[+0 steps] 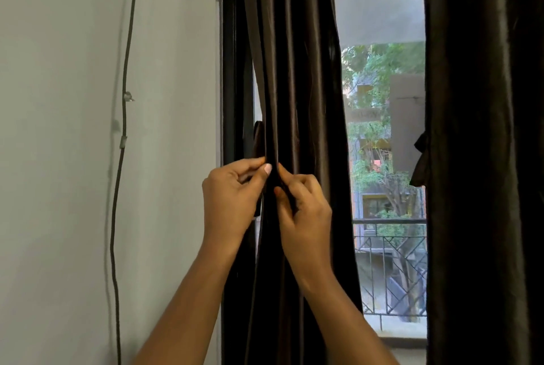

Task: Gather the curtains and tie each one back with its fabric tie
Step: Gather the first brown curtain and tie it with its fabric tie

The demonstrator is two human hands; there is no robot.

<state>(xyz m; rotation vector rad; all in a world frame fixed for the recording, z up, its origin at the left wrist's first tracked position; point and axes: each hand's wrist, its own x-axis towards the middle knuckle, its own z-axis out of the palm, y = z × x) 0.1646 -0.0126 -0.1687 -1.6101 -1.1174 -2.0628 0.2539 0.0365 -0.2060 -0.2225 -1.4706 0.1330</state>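
Both hands sit right up against each other, left hand (232,191) and right hand (306,211) each pinching a fold of the left curtain (297,70) around mid-height. I'd pleat toward the window frame (229,70) and bunch it tight before wrapping anything. What looks like the fabric tie (259,141) hangs just above the left thumb. The wall (59,158) and cable (124,117) crowd the left side, and there's open glass between here and the right curtain (477,158).
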